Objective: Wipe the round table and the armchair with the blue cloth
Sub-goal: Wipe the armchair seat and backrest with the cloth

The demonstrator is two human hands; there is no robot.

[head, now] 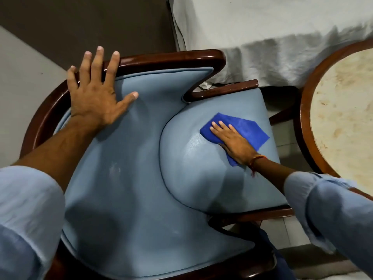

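The armchair (141, 178) has light blue padding and a dark glossy wooden frame, and I look down on it from behind its backrest. My left hand (96, 93) lies flat with fingers spread on the top of the backrest, its fingertips over the wooden rim. My right hand (232, 142) presses flat on the blue cloth (248, 130), which lies on the seat cushion near its far edge. A damp sheen shows on the cushion just left of the cloth. The round table (343, 118), with a pale stone top and a wooden rim, stands at the right, partly cut off.
A bed with a white sheet (282, 37) hanging down stands beyond the chair. A dark wall panel (80, 23) fills the upper left, with pale floor (20, 87) below it. The gap between chair and table is narrow.
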